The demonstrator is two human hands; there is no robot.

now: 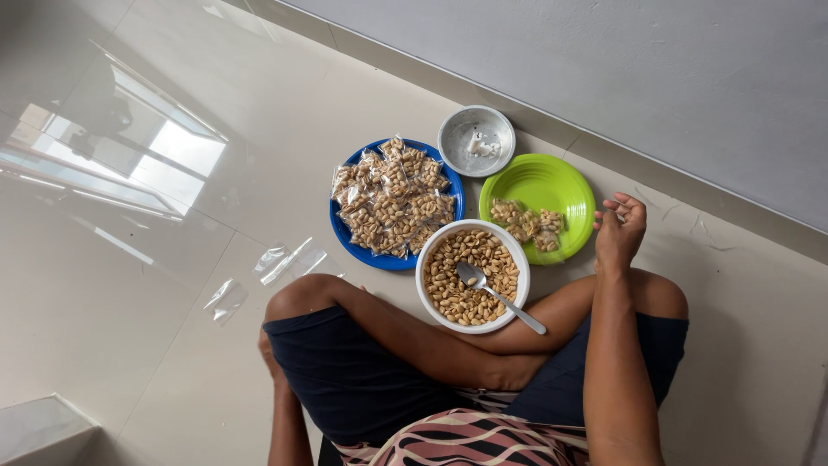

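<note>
A pale tiled floor (129, 285) carries a blue plate (345, 237), green plate (552, 177), white bowl (429, 259), metal bowl (476, 141) and clear wrappers (289, 259).

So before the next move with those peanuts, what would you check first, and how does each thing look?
1. Right hand free: ok, open, holding nothing, beside the green plate.
2. Left hand: cannot tell, hidden behind the leg.
3. White bowl stocked with loose peanuts: ok, nearly full.
4. Spoon within reach: ok, resting in the bowl, handle over the rim.
5. Room on the green plate: ok, only a few filled packets.
6. Blue plate: not ok for more, heaped with packets.
</note>
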